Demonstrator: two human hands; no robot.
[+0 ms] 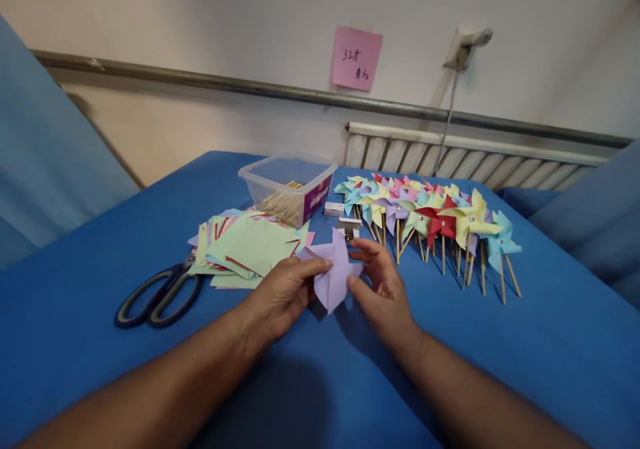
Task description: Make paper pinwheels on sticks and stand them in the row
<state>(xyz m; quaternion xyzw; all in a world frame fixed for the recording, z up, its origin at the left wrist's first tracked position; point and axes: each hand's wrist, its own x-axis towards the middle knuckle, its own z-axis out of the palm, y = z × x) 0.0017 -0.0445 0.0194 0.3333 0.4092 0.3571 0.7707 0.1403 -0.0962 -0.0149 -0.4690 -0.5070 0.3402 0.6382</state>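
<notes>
Left hand has its fingers closed on the purple paper, thumb on top. Right hand is half curled, thumb at the paper's right edge; can't tell if it's actually pinching. Paper is held up between the hands over the near-middle of the blue desk, just this side of the small open box.

Step in hand looks like shaping the flaps. To do it well, I'd keep the left thumb firm near the centre so layers don't slip, work the right edge lightly with the other hand, and curve rather than crush; thin stock probably dents easily.

Looks: pale purple, plain, matte. One tip stands up, others point right and down. Folded layers meet mid-sheet; no pin visible in it.
</notes>
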